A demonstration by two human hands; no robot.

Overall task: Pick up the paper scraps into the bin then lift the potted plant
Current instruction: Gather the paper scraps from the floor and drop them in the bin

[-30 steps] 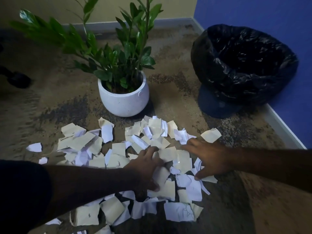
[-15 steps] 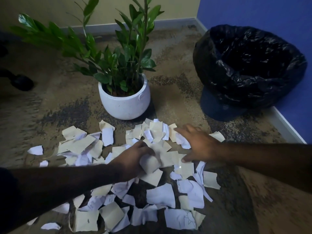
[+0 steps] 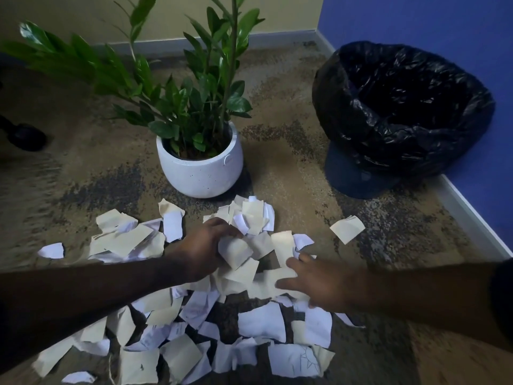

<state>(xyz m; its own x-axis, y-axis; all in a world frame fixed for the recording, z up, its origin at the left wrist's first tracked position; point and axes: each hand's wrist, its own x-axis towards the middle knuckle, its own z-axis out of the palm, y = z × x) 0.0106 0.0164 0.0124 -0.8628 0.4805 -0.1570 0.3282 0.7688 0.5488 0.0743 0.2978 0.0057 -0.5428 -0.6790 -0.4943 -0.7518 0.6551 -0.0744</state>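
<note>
Several torn white and cream paper scraps (image 3: 261, 323) lie spread over the carpet in front of me. My left hand (image 3: 205, 248) is in the middle of the pile, its fingers curled round a bunch of scraps. To its right, my right hand (image 3: 319, 284) lies on the scraps with fingers spread flat. Behind the pile stands a leafy green plant in a round white pot (image 3: 200, 170). At the right, against the blue wall, a bin lined with a black bag (image 3: 399, 112) stands open.
One cream scrap (image 3: 347, 227) lies apart between the pile and the bin. A white skirting board (image 3: 472, 218) runs along the blue wall at the right. A dark object (image 3: 25, 136) sits on the carpet at far left.
My left hand has gathered scraps and moved up toward the pot. My right hand went up, then came back down and right, sweeping scraps toward the middle.
</note>
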